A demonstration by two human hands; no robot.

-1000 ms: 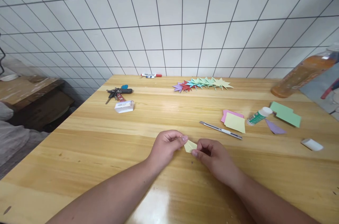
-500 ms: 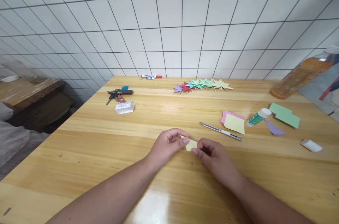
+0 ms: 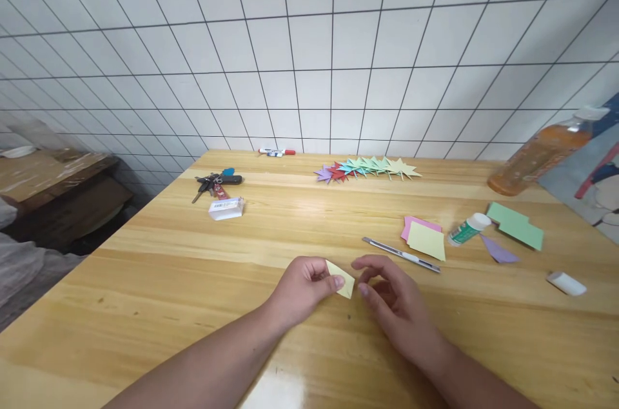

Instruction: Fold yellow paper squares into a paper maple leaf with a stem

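A small folded piece of pale yellow paper [image 3: 344, 281] is pinched in my left hand [image 3: 305, 285], its thumb lying on top of the paper. Just to the right of it, my right hand [image 3: 393, 302] has its thumb and forefinger apart, with nothing between them. Beyond my right hand lies a grey-and-white utility knife [image 3: 401, 255]. Behind the knife, yellow paper squares [image 3: 427, 241] overlap pink paper squares [image 3: 411, 226]. A glue stick [image 3: 468, 229] with a white lid lies to their right.
Folded paper stars [image 3: 367, 168] stand in a row near the tiled wall. Markers [image 3: 276, 152], keys [image 3: 213, 184] and a small clear box [image 3: 226, 208] lie farther left. On the right are green paper [image 3: 517, 226], a purple piece [image 3: 498, 250], a white cap [image 3: 567, 283] and a drink bottle [image 3: 539, 157].
My right hand has let go of the yellow paper and opened slightly to its right. The left hand keeps hold of the paper. The view has tilted up a little.
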